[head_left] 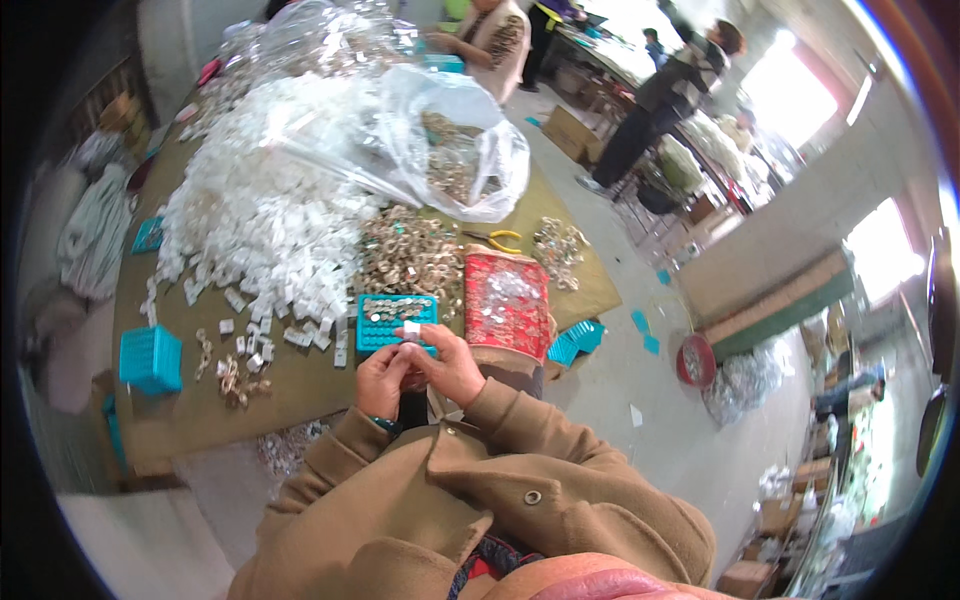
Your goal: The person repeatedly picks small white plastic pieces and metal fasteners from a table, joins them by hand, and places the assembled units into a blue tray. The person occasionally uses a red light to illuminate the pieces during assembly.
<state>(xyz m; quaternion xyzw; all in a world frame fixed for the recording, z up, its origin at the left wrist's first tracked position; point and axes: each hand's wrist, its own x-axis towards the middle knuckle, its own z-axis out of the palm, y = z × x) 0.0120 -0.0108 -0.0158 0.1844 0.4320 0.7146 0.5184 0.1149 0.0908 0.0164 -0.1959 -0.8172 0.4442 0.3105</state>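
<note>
My left hand [384, 382] and my right hand [450, 366] meet just in front of a teal slotted tray [368, 338]. A small white card [411, 331] sticks up at the fingertips of my right hand, whose fingers are closed on it. The fingers of my left hand are pinched beside it; what they hold, if anything, is hidden. Several small round shiny pieces [390, 308] stand in rows in the tray. Behind it is a heap of small brownish-gold ring-like pieces [408, 250]. Left of that spreads a large pile of white plastic cards [270, 200].
Right of the tray lies a red patterned cloth pad [507, 300] with clear bits on it. Yellow-handled pliers [495, 239] rest behind it. A stack of teal trays [151, 360] stands left. An open clear bag [470, 150] is farther back. Other people work beyond the table [210, 430].
</note>
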